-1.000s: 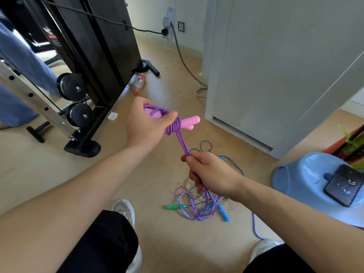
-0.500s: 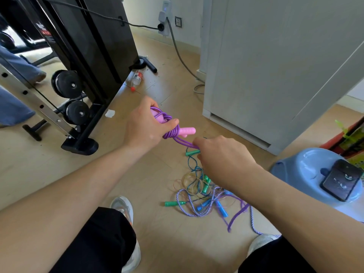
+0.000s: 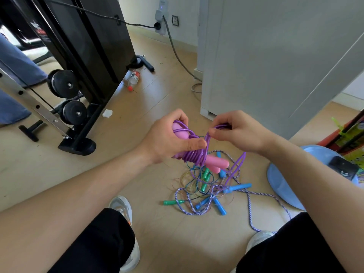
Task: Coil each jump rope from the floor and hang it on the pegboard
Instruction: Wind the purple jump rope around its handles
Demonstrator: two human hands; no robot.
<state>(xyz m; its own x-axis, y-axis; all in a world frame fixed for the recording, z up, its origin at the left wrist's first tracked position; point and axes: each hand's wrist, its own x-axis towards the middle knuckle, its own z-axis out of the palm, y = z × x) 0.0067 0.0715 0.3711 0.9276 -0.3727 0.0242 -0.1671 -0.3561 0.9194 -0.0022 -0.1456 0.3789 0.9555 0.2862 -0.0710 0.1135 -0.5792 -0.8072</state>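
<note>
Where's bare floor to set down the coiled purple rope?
Bare floor between left shoe and right shoe, just short of the rope tangle; also between the machine base and the left hand gripping the purple jump rope. Crowded: from the tangle to the blue basin.

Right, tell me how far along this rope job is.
Done: nothing finished shows; no pegboard is in view. In hand: the left hand grips the pink handles with the purple rope wound round them in several turns, and the right hand pinches a loop of it; a loose length hangs below. Left: finish that coil, hang it, then the tangled ropes with green and blue handles on the floor.
</note>
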